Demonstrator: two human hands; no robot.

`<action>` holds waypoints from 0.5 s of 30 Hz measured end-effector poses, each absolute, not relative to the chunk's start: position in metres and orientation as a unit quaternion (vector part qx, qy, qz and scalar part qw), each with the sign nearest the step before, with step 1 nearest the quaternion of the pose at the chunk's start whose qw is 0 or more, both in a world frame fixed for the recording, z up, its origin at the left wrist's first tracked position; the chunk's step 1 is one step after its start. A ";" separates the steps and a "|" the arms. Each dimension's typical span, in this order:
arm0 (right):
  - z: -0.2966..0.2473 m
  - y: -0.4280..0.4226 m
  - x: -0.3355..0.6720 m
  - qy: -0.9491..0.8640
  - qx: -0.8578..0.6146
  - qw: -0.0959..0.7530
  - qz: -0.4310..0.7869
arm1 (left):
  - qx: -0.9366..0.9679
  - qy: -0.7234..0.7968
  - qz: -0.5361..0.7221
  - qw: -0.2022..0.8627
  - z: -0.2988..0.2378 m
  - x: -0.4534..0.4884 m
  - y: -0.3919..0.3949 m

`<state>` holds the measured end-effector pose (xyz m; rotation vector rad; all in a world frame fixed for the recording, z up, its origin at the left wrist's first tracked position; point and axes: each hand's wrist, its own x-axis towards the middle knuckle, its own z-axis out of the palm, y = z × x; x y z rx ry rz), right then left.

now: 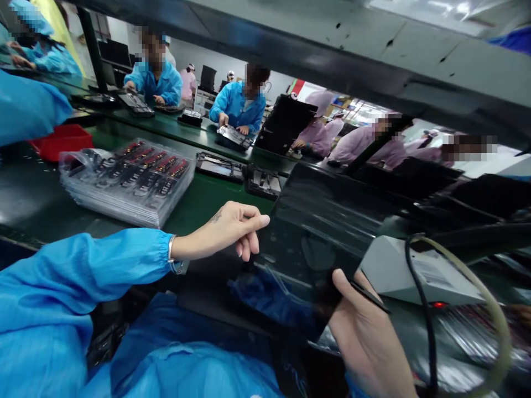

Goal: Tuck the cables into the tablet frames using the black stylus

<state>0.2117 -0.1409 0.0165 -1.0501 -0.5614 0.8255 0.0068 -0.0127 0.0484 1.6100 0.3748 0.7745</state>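
A thin, glossy black panel (315,237) is held up at a tilt in front of me, with reflections across its face. My right hand (365,326) grips its lower right side, thumb on the front face and fingers behind. A slim dark strip (369,294) shows by those fingers; I cannot tell whether it is separate from the panel. At the panel's left edge is my left hand (236,226), thumb and forefinger pinched together and other fingers curled. What lies in that pinch, if anything, is too small to make out.
Stacked clear plastic trays (133,177) of small electronic parts stand left, beside a red bin (62,142). Opened black device housings (219,166) lie beyond. At right are a grey box (410,271) and a looping hose (493,315). A shelf (332,61) crosses overhead; people work opposite.
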 end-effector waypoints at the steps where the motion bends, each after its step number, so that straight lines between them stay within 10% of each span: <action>1: 0.015 -0.141 0.212 -0.253 -0.476 0.745 0.393 | 0.687 0.173 0.333 0.622 0.045 0.008 -0.010; 15: -0.011 -0.132 0.222 -0.287 -0.477 0.687 0.467 | 0.641 0.279 0.284 0.656 0.031 0.012 0.003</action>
